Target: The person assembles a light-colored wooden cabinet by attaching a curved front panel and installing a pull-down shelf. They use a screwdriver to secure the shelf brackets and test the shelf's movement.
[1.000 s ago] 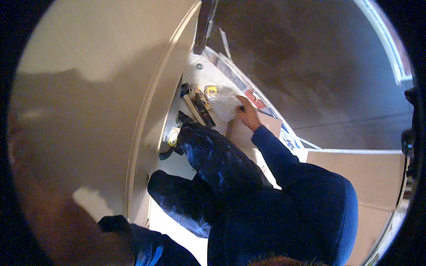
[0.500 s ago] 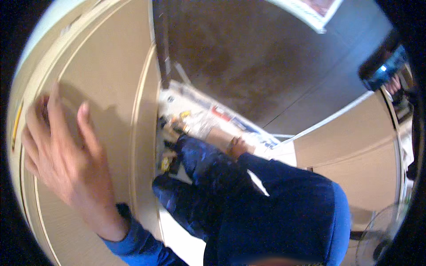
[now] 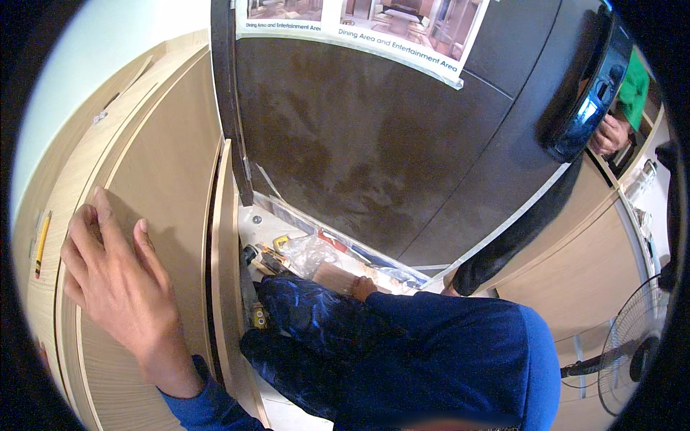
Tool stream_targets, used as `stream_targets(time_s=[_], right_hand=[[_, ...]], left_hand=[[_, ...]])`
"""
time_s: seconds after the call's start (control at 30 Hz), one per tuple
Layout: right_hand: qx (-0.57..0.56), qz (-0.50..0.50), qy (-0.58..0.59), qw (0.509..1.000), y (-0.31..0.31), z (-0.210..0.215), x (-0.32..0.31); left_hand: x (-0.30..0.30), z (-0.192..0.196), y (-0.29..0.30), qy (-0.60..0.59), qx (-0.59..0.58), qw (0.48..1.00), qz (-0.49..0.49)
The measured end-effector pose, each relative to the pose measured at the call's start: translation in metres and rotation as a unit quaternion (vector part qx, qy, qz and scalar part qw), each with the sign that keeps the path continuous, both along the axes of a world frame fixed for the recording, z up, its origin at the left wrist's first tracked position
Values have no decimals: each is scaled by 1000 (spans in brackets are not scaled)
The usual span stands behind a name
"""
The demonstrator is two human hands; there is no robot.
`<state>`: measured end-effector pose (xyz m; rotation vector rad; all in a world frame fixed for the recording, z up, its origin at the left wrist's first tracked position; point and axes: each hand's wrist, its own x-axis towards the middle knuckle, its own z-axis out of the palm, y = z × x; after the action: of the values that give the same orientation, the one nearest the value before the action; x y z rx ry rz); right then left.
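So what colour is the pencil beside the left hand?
Mainly yellow: the pencil beside the left hand shows best in the head view.

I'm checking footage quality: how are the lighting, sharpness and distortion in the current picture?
Head view: the bare left hand looks fairly sharp, with a soft shadow beside it on the light-brown wooden panel; head view: bluish-white glare on the glossy black door fitting; also head view: fisheye distortion bows the panel's edges.

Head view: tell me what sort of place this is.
Likely an entryway being fitted out: what looks like a dark door with printed sheets on it, a wooden cabinet with a pencil on top, and loose tools.
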<state>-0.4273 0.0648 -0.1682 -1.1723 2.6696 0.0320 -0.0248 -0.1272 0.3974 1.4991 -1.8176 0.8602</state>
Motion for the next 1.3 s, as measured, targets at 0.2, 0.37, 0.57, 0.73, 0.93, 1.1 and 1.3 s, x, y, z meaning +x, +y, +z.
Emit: stream_targets(time_s=[0.2,0.37,0.57,0.73,0.93,1.1,1.3], right_hand=[[15,-20,-13,1000,-4,12,19],[20,-59,-16,998,-1,28,39],[-28,-133,-25,990,-37,101,75],[-384,42,-377,842,-140,198,142],[-384,82,-604,693,-263,233,334],[-445,56,-643,621,-310,212,415],[-391,82,-572,716,-337,223,412]], left_hand=[[-3,4,-9,-18,-7,1000,18],[-8,9,-25,-16,2,1000,0],[22,-10,-43,17,-13,999,-43],[55,-31,-66,48,-37,994,-88],[92,-38,-97,66,-58,989,-116],[128,-51,-121,70,-32,988,-133],[158,-61,-160,76,-19,985,-155]])
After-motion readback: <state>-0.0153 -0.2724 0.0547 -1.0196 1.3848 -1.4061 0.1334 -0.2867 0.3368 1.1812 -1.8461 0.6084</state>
